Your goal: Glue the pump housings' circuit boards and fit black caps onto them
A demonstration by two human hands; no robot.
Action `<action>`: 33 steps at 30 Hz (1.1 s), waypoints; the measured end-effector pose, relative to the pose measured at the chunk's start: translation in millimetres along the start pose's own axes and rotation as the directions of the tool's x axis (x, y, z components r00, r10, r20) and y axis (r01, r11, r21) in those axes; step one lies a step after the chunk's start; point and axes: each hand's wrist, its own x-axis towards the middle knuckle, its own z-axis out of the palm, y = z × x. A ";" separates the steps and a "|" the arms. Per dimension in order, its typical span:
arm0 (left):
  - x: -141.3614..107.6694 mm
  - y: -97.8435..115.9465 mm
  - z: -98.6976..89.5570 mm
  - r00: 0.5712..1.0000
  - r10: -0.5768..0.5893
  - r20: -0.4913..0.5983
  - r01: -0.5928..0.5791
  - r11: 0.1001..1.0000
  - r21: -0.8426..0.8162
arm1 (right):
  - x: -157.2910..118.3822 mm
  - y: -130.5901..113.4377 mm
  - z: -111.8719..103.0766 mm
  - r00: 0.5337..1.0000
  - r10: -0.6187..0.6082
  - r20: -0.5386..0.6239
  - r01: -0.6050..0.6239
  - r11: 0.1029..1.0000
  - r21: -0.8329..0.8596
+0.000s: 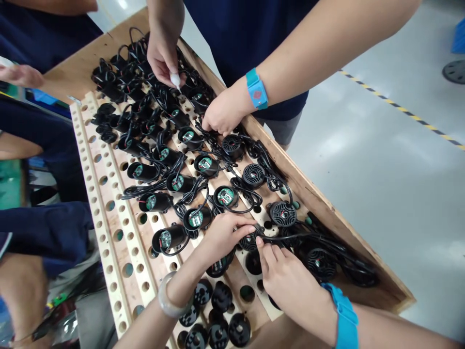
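Wearing a strap (343, 315) and bangle (167, 301); over the near end of the tray (323, 206), holding a cable (290, 237) clamped in left hand (227, 235) and right hand (286, 271) alike.

Glossy pale grey floor (381, 203) spreads out on the right from where I stand, with soft patches of reflected light. Black-and-yellow striped tape (403, 110) crosses it diagonally; beyond, a partly visible blue object (459, 36) sits near a dark round disc (455, 71).
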 end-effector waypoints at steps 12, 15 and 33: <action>5.6 4.1 5.9 0.999 -0.051 0.014 0.051 0.999 0.002 | -2.3 4.2 4.4 0.999 0.047 -0.001 -0.046 0.982 0.186; 4.0 0.9 6.7 0.999 -0.033 0.010 0.033 0.999 -0.013 | -11.1 8.7 -1.8 0.982 0.186 0.028 -0.167 0.797 0.581; 5.3 -6.2 7.0 0.998 0.049 0.025 -0.049 0.999 -0.007 | 31.9 0.8 17.9 0.615 0.378 0.692 -0.501 -0.490 0.713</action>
